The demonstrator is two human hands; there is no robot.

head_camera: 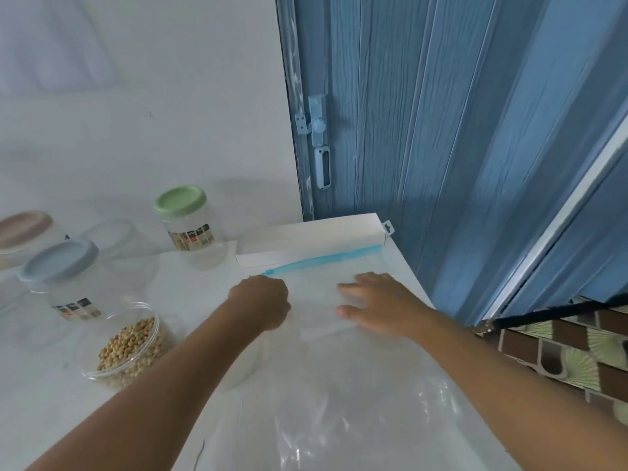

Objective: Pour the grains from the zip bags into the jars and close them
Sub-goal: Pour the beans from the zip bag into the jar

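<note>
An empty clear zip bag [316,294] with a blue zip strip [323,260] lies flat on the white table [190,294]. My left hand [261,302] sits at the bag's left edge just below the zip, its fingers curled down onto the plastic. My right hand [377,300] presses flat on the right half of the bag with straight fingers. To the left stands an open jar [129,345], partly filled with tan round grains. A jar with a green lid [190,226] stands behind, closed and looking empty.
A jar with a blue-grey lid [61,270] and one with a pinkish lid [23,229] stand at far left. A long white box [316,232] lies behind the bag. More clear plastic [339,419] covers the near table. A blue folding door [424,130] rises at right.
</note>
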